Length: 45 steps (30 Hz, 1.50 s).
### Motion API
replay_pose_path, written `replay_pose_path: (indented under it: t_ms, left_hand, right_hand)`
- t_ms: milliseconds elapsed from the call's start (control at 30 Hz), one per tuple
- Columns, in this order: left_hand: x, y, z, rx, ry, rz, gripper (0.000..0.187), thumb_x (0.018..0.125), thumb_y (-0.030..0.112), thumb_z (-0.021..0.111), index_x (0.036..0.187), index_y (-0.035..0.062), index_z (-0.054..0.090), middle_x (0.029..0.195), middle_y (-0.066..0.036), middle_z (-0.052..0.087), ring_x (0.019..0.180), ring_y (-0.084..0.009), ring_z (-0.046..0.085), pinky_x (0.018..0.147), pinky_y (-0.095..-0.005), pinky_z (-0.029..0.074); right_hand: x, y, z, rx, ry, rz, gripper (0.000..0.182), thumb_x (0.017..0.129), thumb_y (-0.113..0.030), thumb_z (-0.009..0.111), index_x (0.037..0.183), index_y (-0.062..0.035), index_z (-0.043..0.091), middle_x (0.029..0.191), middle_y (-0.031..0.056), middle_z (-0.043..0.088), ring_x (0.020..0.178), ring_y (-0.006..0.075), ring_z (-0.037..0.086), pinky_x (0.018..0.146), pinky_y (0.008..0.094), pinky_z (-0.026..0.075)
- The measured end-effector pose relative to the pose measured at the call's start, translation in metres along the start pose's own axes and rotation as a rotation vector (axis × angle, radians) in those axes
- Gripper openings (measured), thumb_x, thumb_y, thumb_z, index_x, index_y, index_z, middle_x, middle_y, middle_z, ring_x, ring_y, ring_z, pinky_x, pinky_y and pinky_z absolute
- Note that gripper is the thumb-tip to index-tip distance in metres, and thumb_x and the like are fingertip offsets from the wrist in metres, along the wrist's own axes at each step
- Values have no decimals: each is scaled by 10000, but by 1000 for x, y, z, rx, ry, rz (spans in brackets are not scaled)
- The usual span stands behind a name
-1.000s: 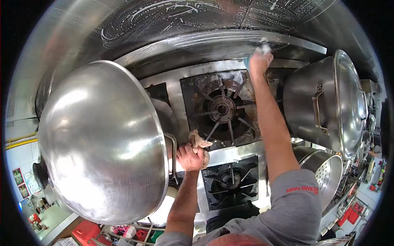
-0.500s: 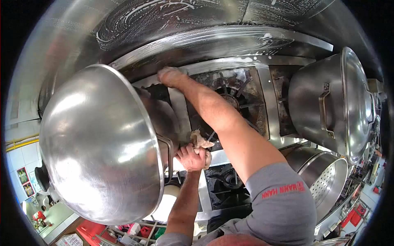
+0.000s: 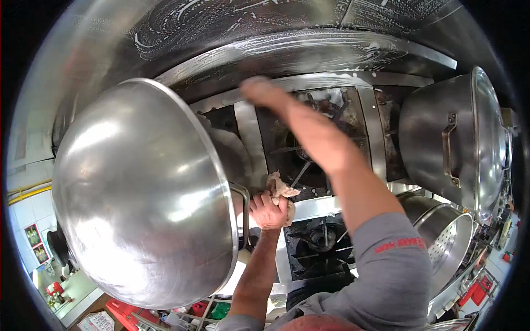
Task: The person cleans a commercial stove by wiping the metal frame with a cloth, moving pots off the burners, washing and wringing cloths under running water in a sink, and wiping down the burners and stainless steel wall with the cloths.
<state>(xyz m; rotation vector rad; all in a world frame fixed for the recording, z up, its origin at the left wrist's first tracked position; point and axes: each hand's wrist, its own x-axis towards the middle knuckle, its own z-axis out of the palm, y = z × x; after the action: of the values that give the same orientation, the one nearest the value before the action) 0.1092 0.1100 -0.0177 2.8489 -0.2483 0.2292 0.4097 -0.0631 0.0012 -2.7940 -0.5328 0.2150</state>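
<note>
My left hand point(image 3: 268, 211) is wrapped round a crumpled beige cloth point(image 3: 281, 186) at the front strip of the stove point(image 3: 320, 207), right beside the handle of the large pot on the left. My right arm reaches across the burners, and my right hand point(image 3: 258, 91) is smeared by motion near the stove's back ledge point(image 3: 326, 80). Its fingers and anything in them cannot be made out. Behind it, the metal back wall point(image 3: 221, 55) carries white foamy streaks. A burner grate point(image 3: 303, 151) lies below my right forearm.
A large pot with a domed lid point(image 3: 143, 193) fills the left side. Another lidded pot point(image 3: 436, 135) stands at the right, with a perforated steamer pot point(image 3: 444, 243) in front of it. A second burner point(image 3: 322, 237) is near my body.
My right hand has moved right along the back ledge. My left hand still grips the cloth. The whole view has shifted slightly, with the pots and stove appearing farther right.
</note>
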Motion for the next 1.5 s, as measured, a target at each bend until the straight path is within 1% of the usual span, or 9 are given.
replay_pose_path:
  t_ms: [233, 367, 433, 567, 867, 1133, 1267, 1400, 1500]
  left_hand:
    - [-7, -9, 6, 45, 15, 33, 417, 683, 418, 602, 898, 66, 537, 856, -143, 499, 819, -353, 483, 793, -511, 352]
    - [2, 0, -2, -27, 23, 16, 388, 689, 382, 603, 896, 61, 538, 855, -143, 509, 799, -350, 487, 761, -497, 361]
    - [1, 3, -3, -47, 17, 2, 386, 693, 371, 601, 902, 53, 538, 857, -146, 517, 802, -348, 485, 762, -486, 360]
    - [0, 0, -3, -86, 69, 2, 365, 699, 380, 600, 900, 82, 542, 843, -127, 530, 822, -347, 493, 757, -479, 358]
    - [-6, -7, 3, -116, 128, -20, 373, 741, 423, 565, 899, 85, 558, 858, -123, 538, 831, -334, 503, 768, -467, 362]
    - [-20, -9, -4, -282, 339, 31, 307, 690, 342, 601, 853, 85, 557, 836, -115, 546, 814, -323, 495, 741, -450, 354]
    - [-52, -23, -23, -188, 408, -65, 290, 688, 303, 598, 871, 85, 538, 890, -92, 517, 873, -305, 466, 786, -438, 323]
    - [-60, -37, -3, -149, 315, -250, 275, 704, 260, 561, 909, 82, 524, 973, -109, 487, 940, -305, 428, 802, -448, 293]
    - [-52, -31, -6, -106, 264, -371, 266, 711, 256, 527, 907, 76, 531, 953, -107, 495, 924, -319, 425, 810, -455, 281]
  right_hand:
    - [69, -81, 14, 434, 21, -99, 298, 835, -152, 437, 1034, -45, 631, 1110, 168, 605, 1059, 300, 572, 894, 420, 455]
    - [29, -24, 21, -101, 61, -254, 248, 794, -108, 492, 981, -32, 636, 995, 160, 633, 937, 290, 610, 807, 442, 479]
    - [-8, -15, 38, -76, 468, -235, 218, 782, -111, 506, 934, -46, 648, 882, 141, 642, 830, 277, 629, 722, 437, 496]
    - [-93, -69, 57, 163, 164, -20, 145, 761, -145, 527, 798, -127, 666, 822, 70, 648, 821, 246, 633, 600, 427, 495]
    - [-45, -65, 65, -137, 351, 37, 174, 767, -119, 525, 893, -55, 626, 912, 144, 620, 865, 310, 591, 732, 380, 486]
    - [-167, -132, 40, -494, -144, -308, 222, 768, -122, 535, 961, -62, 629, 969, 96, 619, 925, 262, 589, 824, 381, 465]
    - [-218, -153, 76, -138, 108, -527, 277, 739, -122, 548, 998, -76, 635, 991, 76, 622, 944, 236, 580, 787, 379, 474]
    - [-191, -134, 89, -346, 399, -291, 243, 734, -142, 539, 940, -97, 660, 973, 91, 629, 952, 234, 573, 741, 413, 481]
    - [-180, -150, 102, -297, 24, -145, 229, 746, -162, 539, 919, -84, 666, 982, 99, 632, 977, 251, 565, 746, 428, 478]
